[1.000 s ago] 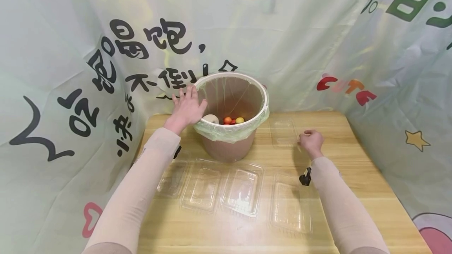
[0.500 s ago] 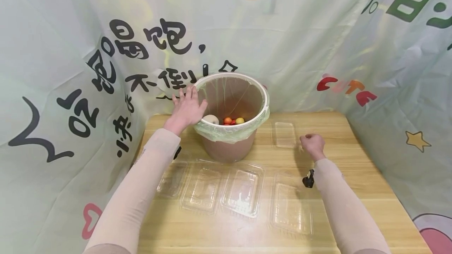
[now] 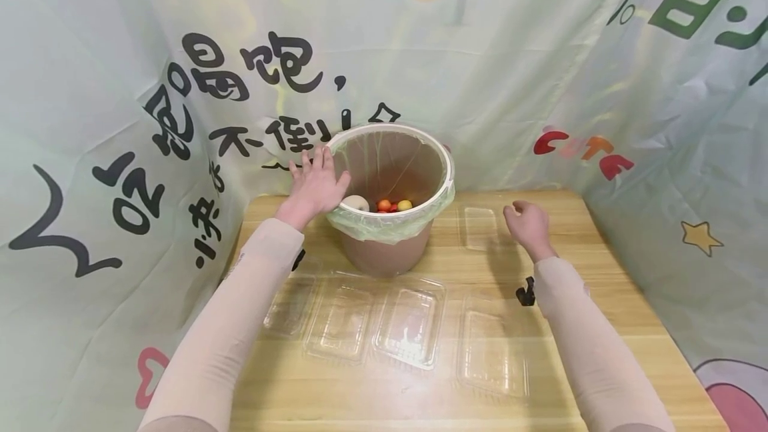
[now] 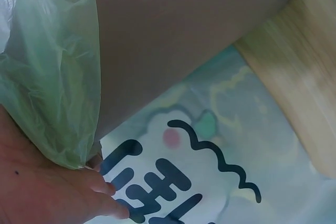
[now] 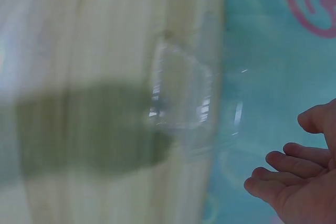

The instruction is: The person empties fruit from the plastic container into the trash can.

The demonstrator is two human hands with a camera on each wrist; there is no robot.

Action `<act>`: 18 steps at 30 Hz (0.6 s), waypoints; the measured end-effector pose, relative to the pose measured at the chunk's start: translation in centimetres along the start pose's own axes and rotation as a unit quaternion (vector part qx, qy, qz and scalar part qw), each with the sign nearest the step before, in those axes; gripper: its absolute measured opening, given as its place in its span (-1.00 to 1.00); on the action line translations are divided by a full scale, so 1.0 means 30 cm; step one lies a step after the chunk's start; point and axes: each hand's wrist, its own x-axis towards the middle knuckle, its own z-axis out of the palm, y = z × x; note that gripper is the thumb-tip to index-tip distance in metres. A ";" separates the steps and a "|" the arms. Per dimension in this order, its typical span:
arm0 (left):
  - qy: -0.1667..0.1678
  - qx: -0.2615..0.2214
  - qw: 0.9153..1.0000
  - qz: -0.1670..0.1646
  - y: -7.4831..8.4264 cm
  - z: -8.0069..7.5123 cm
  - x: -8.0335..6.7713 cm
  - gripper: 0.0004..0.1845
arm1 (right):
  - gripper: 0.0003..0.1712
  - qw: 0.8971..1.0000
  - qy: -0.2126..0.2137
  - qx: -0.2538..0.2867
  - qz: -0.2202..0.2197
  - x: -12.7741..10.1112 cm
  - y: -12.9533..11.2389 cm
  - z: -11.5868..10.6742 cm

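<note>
In the head view my left hand rests on the white rim of a brown bucket, fingers straight and spread. A pale green bag lines the bucket and folds over its rim. Inside lie a large pale round thing, small red and orange fruit-like things and a yellow one. My right hand hovers over the table right of the bucket, holding nothing; the right wrist view shows its fingers loosely bent and thumb apart. Beside it lies a clear plastic box.
Several more clear plastic boxes lie in a row on the wooden table in front of the bucket, one toward the right. A printed cloth hangs behind and at both sides.
My right hand has risen and drawn slightly away from the clear box beside it, its fingers loosening. The left hand stays on the bucket's rim.
</note>
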 end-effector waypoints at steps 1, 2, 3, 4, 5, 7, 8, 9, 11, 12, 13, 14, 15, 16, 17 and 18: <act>-0.002 0.002 1.000 0.000 0.000 0.000 0.001 -0.09 | -0.30 1.000 0.001 -0.002 -0.008 0.006 -0.016 -0.004; -0.003 0.002 1.000 -0.001 0.000 -0.002 0.000 -0.09 | -0.30 1.000 0.002 -0.003 -0.015 0.011 -0.034 -0.007; -0.005 0.003 1.000 -0.001 -0.001 -0.003 0.000 -0.09 | -0.31 1.000 0.005 -0.006 -0.024 0.017 -0.051 -0.009; -0.007 0.004 1.000 -0.002 -0.002 -0.006 -0.001 -0.08 | -0.31 0.999 0.007 -0.006 -0.033 0.021 -0.070 -0.011; -0.009 0.006 1.000 -0.003 -0.002 -0.008 -0.001 -0.08 | -0.31 0.999 0.008 -0.007 -0.041 0.023 -0.090 -0.015; -0.015 0.013 1.000 -0.002 -0.003 -0.014 0.000 -0.07 | -0.32 0.998 0.013 -0.007 -0.057 0.029 -0.131 -0.023; -0.017 0.017 1.000 -0.001 -0.002 -0.017 0.001 -0.07 | -0.32 0.998 0.017 -0.007 -0.066 0.032 -0.153 -0.029; -0.020 0.019 1.000 0.000 -0.002 -0.021 0.002 -0.06 | -0.32 0.997 0.019 -0.005 -0.074 0.034 -0.176 -0.036; -0.028 0.026 0.999 0.002 -0.004 -0.033 0.006 -0.05 | -0.32 0.996 0.018 0.000 -0.086 0.039 -0.228 -0.050; -0.032 0.029 0.999 0.002 -0.007 -0.039 0.008 -0.03 | -0.33 0.996 0.018 0.004 -0.093 0.042 -0.255 -0.055; -0.036 0.031 0.999 0.002 -0.010 -0.046 0.010 -0.02 | -0.33 0.995 0.017 0.006 -0.098 0.046 -0.282 -0.060; -0.037 0.032 0.999 0.002 -0.014 -0.054 0.012 0.00 | -0.34 0.994 0.016 0.008 -0.105 0.048 -0.311 -0.063; -0.036 0.031 0.999 0.003 -0.019 -0.061 0.015 0.01 | -0.34 0.994 0.014 0.011 -0.110 0.051 -0.338 -0.064; -0.035 0.030 0.999 0.005 -0.024 -0.068 0.018 0.02 | -0.35 0.993 0.015 0.009 -0.117 0.054 -0.365 -0.064; -0.031 0.028 0.999 0.007 -0.027 -0.075 0.021 0.03 | -0.36 0.992 0.015 0.008 -0.124 0.057 -0.390 -0.063; -0.027 0.027 0.999 0.011 -0.030 -0.082 0.024 0.03 | -0.36 0.991 0.014 0.007 -0.130 0.058 -0.416 -0.062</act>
